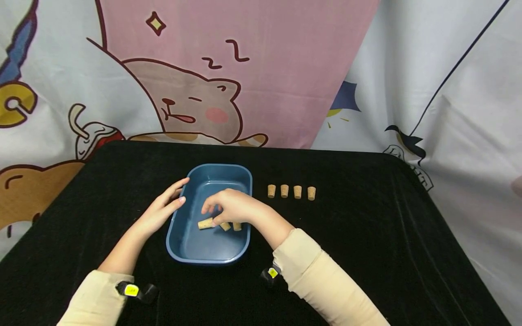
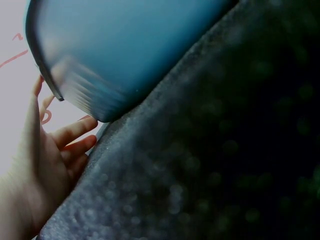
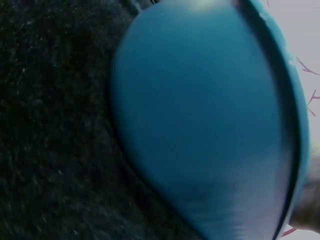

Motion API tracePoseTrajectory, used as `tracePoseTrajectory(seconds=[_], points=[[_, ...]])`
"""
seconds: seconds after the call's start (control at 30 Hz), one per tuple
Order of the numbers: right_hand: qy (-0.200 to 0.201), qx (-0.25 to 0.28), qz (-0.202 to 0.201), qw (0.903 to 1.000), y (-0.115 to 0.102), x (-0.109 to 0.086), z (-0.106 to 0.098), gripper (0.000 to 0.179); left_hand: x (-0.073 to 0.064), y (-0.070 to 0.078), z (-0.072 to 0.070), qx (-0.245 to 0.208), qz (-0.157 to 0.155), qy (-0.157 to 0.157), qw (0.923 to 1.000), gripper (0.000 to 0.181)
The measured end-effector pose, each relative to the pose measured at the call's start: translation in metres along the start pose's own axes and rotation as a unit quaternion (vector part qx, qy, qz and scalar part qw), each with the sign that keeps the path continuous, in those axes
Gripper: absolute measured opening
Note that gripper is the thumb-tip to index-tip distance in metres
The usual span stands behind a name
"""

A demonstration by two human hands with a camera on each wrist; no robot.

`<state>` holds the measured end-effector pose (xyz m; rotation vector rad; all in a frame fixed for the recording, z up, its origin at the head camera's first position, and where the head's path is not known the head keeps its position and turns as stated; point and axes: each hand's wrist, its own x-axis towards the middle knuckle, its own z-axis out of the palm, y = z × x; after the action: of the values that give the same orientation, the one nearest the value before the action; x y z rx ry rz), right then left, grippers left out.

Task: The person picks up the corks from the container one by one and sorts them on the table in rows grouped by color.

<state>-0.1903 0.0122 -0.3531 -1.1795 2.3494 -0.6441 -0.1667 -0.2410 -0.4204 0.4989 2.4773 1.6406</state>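
Observation:
A blue rectangular tub (image 1: 195,253) stands on the black cloth, and several corks lie inside it. My left hand (image 1: 161,211) rests against the tub's left side, fingers spread at the rim. In the left wrist view that hand (image 2: 47,170) touches the tub's outer wall (image 2: 145,45). My right hand (image 1: 234,207) is inside the tub, thumb and bent fingers apart over the corks. Its thumb is right beside one lying cork (image 1: 205,223); a second cork (image 1: 225,226) and a third cork (image 1: 237,226) are partly hidden under the hand.
To the tub's right, several tapered corks stand in a row, from the leftmost cork (image 1: 271,191) to the rightmost cork (image 1: 311,193). Black cloth (image 1: 367,253) covers the table. Behind it hangs a printed curtain (image 1: 285,68).

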Motion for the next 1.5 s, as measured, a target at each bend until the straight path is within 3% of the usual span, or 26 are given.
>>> tracePoseTrajectory(seconds=[0.4, 0.83, 1.23, 1.5], points=[[-0.019, -0.025, 0.029, 0.9991, 0.0, 0.008, 0.006, 0.024, 0.001, -0.001, 0.0, -0.003, 0.01, -0.001, 0.9999, 0.053], [-0.015, -0.043, 0.028, 0.9986, -0.002, 0.01, 0.009, 0.015, -0.001, -0.001, -0.001, 0.0, 0.006, 0.0, 1.0, 0.053], [0.031, -0.022, -0.006, 0.9992, 0.0, 0.005, 0.008, 0.021, -0.001, 0.0, 0.001, 0.002, 0.0, 0.001, 1.0, 0.053], [0.096, 0.024, -0.06, 0.9933, -0.004, -0.009, 0.005, 0.021, -0.001, 0.001, 0.0, 0.004, 0.001, 0.002, 1.0, 0.053]])
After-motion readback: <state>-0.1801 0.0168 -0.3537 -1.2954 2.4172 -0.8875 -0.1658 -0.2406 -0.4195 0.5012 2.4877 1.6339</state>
